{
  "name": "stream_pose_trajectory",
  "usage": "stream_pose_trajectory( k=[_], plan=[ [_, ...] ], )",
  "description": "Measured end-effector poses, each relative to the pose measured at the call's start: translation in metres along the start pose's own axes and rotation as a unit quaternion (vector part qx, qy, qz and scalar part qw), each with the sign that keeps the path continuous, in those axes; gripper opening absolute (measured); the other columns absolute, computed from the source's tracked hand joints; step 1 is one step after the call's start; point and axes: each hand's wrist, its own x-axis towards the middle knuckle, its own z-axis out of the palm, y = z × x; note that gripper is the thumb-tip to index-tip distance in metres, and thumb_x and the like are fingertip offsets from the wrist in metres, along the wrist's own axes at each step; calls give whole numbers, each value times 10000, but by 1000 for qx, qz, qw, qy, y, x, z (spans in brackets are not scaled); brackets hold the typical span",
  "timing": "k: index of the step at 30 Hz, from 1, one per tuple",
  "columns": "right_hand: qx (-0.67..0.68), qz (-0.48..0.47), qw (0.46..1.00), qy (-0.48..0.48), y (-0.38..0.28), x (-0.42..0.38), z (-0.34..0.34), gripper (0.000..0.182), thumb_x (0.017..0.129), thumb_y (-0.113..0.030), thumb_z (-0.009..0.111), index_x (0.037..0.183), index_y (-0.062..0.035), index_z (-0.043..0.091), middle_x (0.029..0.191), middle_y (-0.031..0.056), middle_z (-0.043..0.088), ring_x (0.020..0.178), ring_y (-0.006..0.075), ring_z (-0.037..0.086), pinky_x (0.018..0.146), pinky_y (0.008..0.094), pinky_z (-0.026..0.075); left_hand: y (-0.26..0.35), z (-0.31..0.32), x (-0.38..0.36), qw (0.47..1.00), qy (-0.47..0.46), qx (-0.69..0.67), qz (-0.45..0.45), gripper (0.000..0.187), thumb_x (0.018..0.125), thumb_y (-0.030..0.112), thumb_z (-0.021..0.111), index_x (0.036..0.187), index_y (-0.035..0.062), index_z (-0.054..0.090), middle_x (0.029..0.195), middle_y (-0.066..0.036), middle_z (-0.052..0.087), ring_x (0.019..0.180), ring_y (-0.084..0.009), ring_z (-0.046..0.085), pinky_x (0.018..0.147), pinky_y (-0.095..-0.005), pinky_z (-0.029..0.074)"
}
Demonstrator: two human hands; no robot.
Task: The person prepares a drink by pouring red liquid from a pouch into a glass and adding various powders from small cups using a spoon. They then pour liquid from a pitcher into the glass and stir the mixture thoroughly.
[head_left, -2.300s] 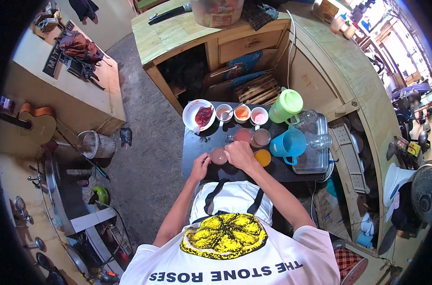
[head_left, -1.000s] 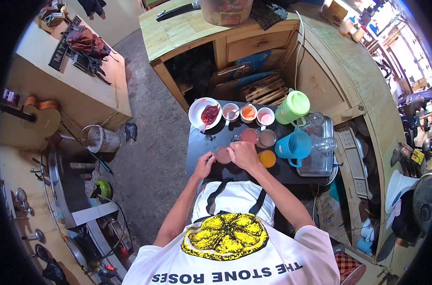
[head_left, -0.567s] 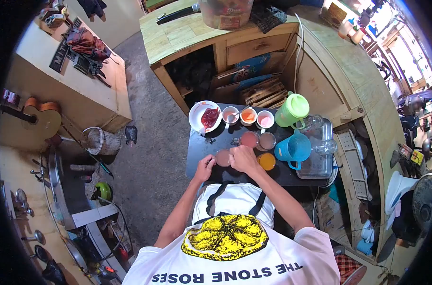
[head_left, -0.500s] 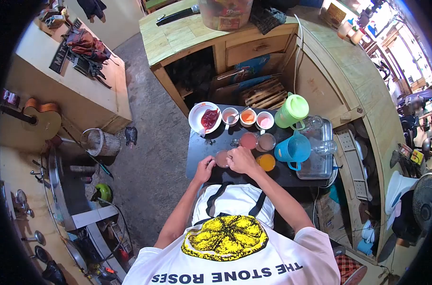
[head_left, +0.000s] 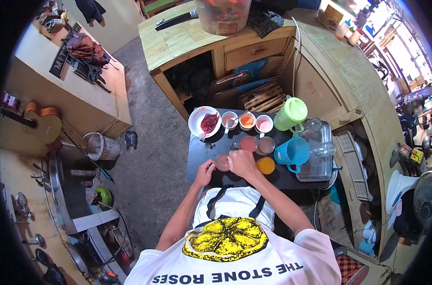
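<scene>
A glass of brownish-pink drink (head_left: 222, 162) stands near the front of a small black table (head_left: 199, 147). My left hand (head_left: 205, 171) is against its left side, fingers curled. My right hand (head_left: 242, 163) rests over its right rim, fingers closed; what they pinch is hidden. Just beyond stand a pink drink glass (head_left: 248, 144) and a brownish one (head_left: 265, 145), with an orange drink glass (head_left: 265, 166) to the right of my right hand.
At the table's back are a white plate with red pieces (head_left: 204, 122) and three small bowls (head_left: 246, 121). A green jug (head_left: 290, 114), a blue jug (head_left: 293, 151) and a metal tray (head_left: 315, 164) sit to the right. Wooden counters surround the table.
Both hands have stayed at the brownish-pink glass, the left closing in on its side. The view has shifted slightly; nothing else on the table has moved.
</scene>
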Motion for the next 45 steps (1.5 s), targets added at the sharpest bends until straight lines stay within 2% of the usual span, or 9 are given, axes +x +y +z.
stream_pose_trajectory(
  k=[3, 9, 15, 21, 27, 33, 36, 42, 45],
  plan=[
    [-36, -22, 995, -95, 3, 1, -1, 212, 806, -195, 667, 711, -6, 679, 689, 224, 664, 687, 416, 674, 645, 519, 534, 4, -1, 0, 1000, -4, -5, -7, 227, 997, 207, 541, 937, -8, 583, 783, -87, 609, 757, -162, 574, 706, -334, 481],
    [12, -23, 1000, -13, -5, 3, 2, 198, 800, -180, 668, 716, -3, 696, 700, 228, 666, 697, 408, 680, 659, 514, 540, -1, -2, 1, 1000, -15, -8, -20, 231, 1002, 213, 534, 938, -4, 584, 781, -77, 601, 749, -159, 566, 710, -329, 479],
    [-32, -60, 989, -132, -5, 8, -13, 167, 799, -161, 666, 719, -18, 701, 717, 210, 676, 704, 387, 686, 655, 495, 540, 3, -2, -1, 1000, -15, -14, -12, 219, 1002, 201, 526, 941, -3, 580, 778, -75, 592, 749, -157, 558, 704, -331, 474],
    [-28, -62, 998, 10, 3, 6, 1, 172, 793, -172, 682, 738, -11, 709, 722, 217, 675, 712, 395, 684, 662, 499, 539, 2, -4, 1, 999, -24, -13, -27, 206, 1002, 184, 523, 922, 0, 571, 791, -74, 594, 767, -153, 560, 718, -328, 469],
    [12, -57, 995, -80, 4, -1, -9, 168, 814, -170, 681, 743, -19, 709, 725, 196, 682, 705, 382, 684, 657, 494, 531, 5, -4, 6, 996, -36, -72, -33, 259, 1017, 210, 505, 890, -5, 573, 794, -60, 593, 778, -159, 556, 748, -319, 452],
    [-14, -11, 1000, 4, 8, -2, -4, 182, 814, -187, 686, 751, -18, 709, 719, 226, 665, 707, 400, 676, 674, 503, 530, 16, 0, 8, 999, -9, -41, -19, 347, 1049, 269, 474, 858, -3, 574, 775, -58, 586, 772, -162, 552, 742, -321, 447],
    [-3, -33, 997, -73, 8, -6, -3, 191, 824, -188, 679, 733, -22, 704, 703, 205, 670, 693, 384, 678, 667, 493, 531, 19, 1, 9, 998, -12, -49, -31, 366, 1057, 286, 475, 853, 0, 576, 767, -51, 579, 770, -148, 546, 733, -314, 445],
    [3, -10, 999, 43, 0, -1, -3, 201, 821, -188, 673, 725, -14, 699, 694, 225, 661, 697, 397, 678, 676, 497, 535, 17, 1, 8, 998, -9, -40, -41, 353, 1059, 275, 489, 846, 7, 576, 753, -33, 565, 747, -128, 530, 701, -301, 440],
    [-51, 17, 997, -51, 1, -2, -6, 201, 824, -192, 675, 733, -13, 689, 708, 222, 664, 708, 396, 679, 674, 494, 534, 9, 3, 10, 999, -5, -43, -30, 353, 1058, 274, 494, 834, 11, 569, 743, -27, 558, 732, -126, 523, 688, -302, 437]
  ],
)
